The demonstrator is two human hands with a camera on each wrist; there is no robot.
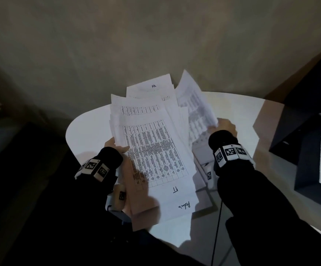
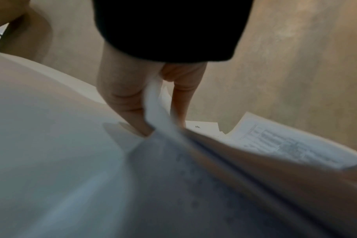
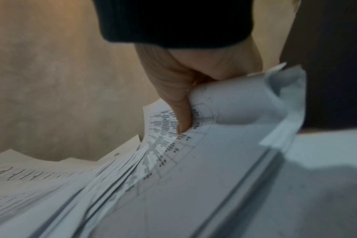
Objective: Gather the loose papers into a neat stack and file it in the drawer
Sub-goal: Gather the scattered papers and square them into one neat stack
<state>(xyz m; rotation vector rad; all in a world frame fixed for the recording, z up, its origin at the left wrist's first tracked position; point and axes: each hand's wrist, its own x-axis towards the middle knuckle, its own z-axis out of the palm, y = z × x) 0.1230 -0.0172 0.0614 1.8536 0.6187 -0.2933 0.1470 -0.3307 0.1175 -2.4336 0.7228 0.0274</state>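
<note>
A fanned, uneven pile of white printed papers [image 1: 154,143] with tables lies over the far part of a white rounded table [image 1: 83,129]. My left hand [image 1: 115,146] holds the pile's left edge, thumb on top of the front sheet, fingers beneath [image 2: 124,96]. My right hand [image 1: 224,125] grips the right-hand sheets [image 3: 234,112], which curl up and crumple between thumb and fingers. In both wrist views the papers [image 2: 275,141] are blurred. No drawer is clearly visible.
A dark cabinet or box frame [image 1: 299,131] stands on the right, beside the table. The beige floor [image 1: 155,35] lies beyond the table. A dark shape [image 1: 21,150] fills the left side. A thin black cable [image 1: 216,237] hangs below my right arm.
</note>
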